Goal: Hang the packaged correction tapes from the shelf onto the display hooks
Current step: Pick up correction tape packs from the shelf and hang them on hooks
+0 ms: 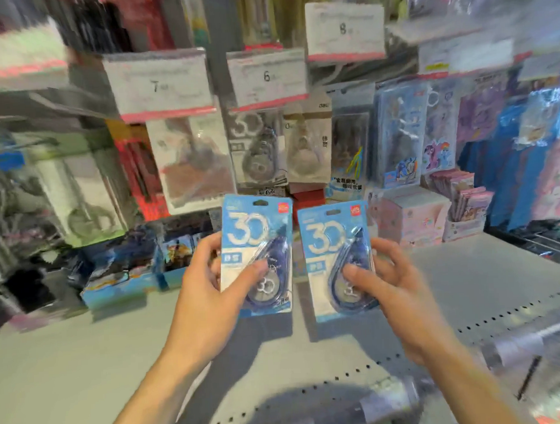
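Here each hand's fingers (pixel 257 271) pinch one blue correction tape pack (pixel 257 245), thumb in front.

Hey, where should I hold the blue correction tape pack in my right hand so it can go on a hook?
Hold the right-hand blue carded correction tape pack low, from its right edge, as the right hand does. The pack stands upright, and the hang slot is at its top edge, so gripping low probably leaves the slot clear.

two blue correction tape packs, left pack (pixel 258 255) and right pack (pixel 338 260), upright, side by side above the shelf (pixel 85 368).
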`<state>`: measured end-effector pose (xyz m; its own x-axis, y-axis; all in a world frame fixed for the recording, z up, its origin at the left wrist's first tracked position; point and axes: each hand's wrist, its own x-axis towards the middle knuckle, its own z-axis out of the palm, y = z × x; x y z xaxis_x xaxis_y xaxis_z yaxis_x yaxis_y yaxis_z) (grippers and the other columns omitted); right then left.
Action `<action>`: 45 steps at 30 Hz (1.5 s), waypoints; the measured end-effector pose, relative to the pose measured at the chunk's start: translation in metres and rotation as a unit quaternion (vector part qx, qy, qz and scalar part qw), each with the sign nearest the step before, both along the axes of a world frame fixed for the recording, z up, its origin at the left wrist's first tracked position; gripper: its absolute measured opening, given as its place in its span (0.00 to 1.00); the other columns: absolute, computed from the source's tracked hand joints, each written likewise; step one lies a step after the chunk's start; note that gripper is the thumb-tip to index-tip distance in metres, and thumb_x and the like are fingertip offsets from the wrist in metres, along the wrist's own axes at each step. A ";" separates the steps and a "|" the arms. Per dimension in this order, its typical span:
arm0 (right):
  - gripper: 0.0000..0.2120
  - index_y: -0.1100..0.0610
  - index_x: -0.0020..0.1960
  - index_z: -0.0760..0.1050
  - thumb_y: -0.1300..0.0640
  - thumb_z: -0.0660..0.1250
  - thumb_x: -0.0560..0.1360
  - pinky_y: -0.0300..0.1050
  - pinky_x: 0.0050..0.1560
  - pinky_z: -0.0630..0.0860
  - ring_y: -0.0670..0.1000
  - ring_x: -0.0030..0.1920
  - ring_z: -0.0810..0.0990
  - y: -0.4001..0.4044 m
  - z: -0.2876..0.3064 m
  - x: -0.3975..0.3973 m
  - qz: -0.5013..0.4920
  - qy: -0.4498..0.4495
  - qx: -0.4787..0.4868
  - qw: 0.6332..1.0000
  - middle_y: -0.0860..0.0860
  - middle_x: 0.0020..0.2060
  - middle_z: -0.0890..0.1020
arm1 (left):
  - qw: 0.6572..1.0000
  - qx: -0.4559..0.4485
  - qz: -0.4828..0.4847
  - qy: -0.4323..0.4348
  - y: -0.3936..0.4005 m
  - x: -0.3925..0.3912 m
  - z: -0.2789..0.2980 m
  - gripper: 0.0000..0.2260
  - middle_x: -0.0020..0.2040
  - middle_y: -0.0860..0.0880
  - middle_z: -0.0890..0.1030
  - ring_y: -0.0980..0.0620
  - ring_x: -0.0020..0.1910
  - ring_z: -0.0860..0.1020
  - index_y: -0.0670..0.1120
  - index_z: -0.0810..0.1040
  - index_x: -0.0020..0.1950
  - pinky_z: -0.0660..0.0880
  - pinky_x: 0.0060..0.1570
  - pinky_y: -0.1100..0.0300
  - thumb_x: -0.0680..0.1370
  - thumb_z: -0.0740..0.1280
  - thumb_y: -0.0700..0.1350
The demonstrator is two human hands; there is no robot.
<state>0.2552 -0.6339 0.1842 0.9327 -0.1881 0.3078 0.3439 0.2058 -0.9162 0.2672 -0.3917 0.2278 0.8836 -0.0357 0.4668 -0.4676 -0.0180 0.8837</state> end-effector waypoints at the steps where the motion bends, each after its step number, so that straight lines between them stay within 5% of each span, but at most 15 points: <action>1: 0.19 0.56 0.62 0.74 0.69 0.71 0.75 0.36 0.36 0.80 0.45 0.39 0.87 0.013 0.005 -0.004 -0.002 -0.003 0.000 1.000 0.49 0.45 0.90 | 1.000 0.011 0.002 -0.009 0.013 -0.003 0.006 0.19 0.51 0.55 0.88 0.57 0.47 0.87 0.52 0.75 0.60 0.79 0.42 0.68 0.71 0.75 0.43; 10: 0.19 0.54 0.63 0.74 0.66 0.73 0.76 0.43 0.48 0.84 0.50 0.50 0.88 0.084 0.045 -0.008 -0.037 -0.039 -0.040 0.998 0.51 0.53 0.89 | 0.994 0.068 0.027 -0.079 0.087 -0.007 0.052 0.18 0.52 0.57 0.88 0.55 0.49 0.87 0.54 0.76 0.61 0.81 0.45 0.65 0.76 0.76 0.39; 14: 0.17 0.52 0.61 0.75 0.65 0.74 0.76 0.40 0.42 0.82 0.48 0.46 0.88 0.088 0.059 0.009 -0.052 -0.047 -0.034 0.997 0.51 0.52 0.89 | 0.992 0.073 0.029 -0.100 0.091 -0.004 0.068 0.19 0.54 0.59 0.86 0.56 0.51 0.86 0.53 0.75 0.62 0.79 0.45 0.67 0.75 0.77 0.40; 19: 0.16 0.50 0.60 0.76 0.61 0.75 0.77 0.55 0.52 0.83 0.55 0.50 0.89 0.086 0.084 0.035 -0.059 -0.051 -0.019 0.997 0.50 0.50 0.89 | 0.986 0.093 0.038 -0.136 0.089 -0.003 0.088 0.19 0.55 0.61 0.86 0.59 0.53 0.85 0.58 0.75 0.60 0.80 0.49 0.66 0.72 0.75 0.48; 24: 0.18 0.54 0.65 0.76 0.60 0.74 0.77 0.38 0.43 0.81 0.45 0.46 0.88 0.074 0.108 0.047 -0.074 -0.068 0.007 0.995 0.45 0.46 0.90 | 0.980 0.118 0.033 -0.155 0.080 0.000 0.101 0.18 0.55 0.63 0.85 0.59 0.54 0.85 0.59 0.74 0.61 0.79 0.50 0.61 0.73 0.74 0.50; 30: 0.17 0.56 0.64 0.77 0.63 0.73 0.77 0.37 0.40 0.81 0.48 0.46 0.89 0.051 0.124 0.040 -0.065 -0.110 0.021 0.992 0.49 0.48 0.90 | 0.973 0.141 0.048 -0.175 0.075 0.009 0.115 0.19 0.57 0.64 0.84 0.60 0.56 0.84 0.62 0.74 0.60 0.79 0.54 0.54 0.72 0.75 0.53; 42: 0.23 0.50 0.65 0.77 0.53 0.77 0.71 0.48 0.52 0.83 0.54 0.56 0.87 0.020 0.132 0.044 -0.045 -0.152 -0.003 0.987 0.52 0.55 0.88 | 0.966 0.165 0.056 -0.190 0.048 0.021 0.141 0.21 0.58 0.63 0.84 0.59 0.60 0.81 0.65 0.74 0.61 0.78 0.61 0.44 0.70 0.74 0.62; 45: 0.20 0.51 0.64 0.78 0.58 0.76 0.73 0.40 0.45 0.82 0.49 0.50 0.89 0.019 0.119 0.051 -0.070 -0.141 -0.010 0.988 0.49 0.51 0.89 | 0.966 0.161 0.056 -0.195 0.049 0.021 0.144 0.20 0.56 0.62 0.85 0.58 0.58 0.83 0.65 0.74 0.60 0.79 0.59 0.43 0.70 0.74 0.60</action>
<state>0.3060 -0.6154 0.3032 0.7750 -0.3005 0.5560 0.6092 0.1210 -0.7838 0.2881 -0.3427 0.3721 0.6492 -0.1490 0.7459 -0.7433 -0.3324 0.5805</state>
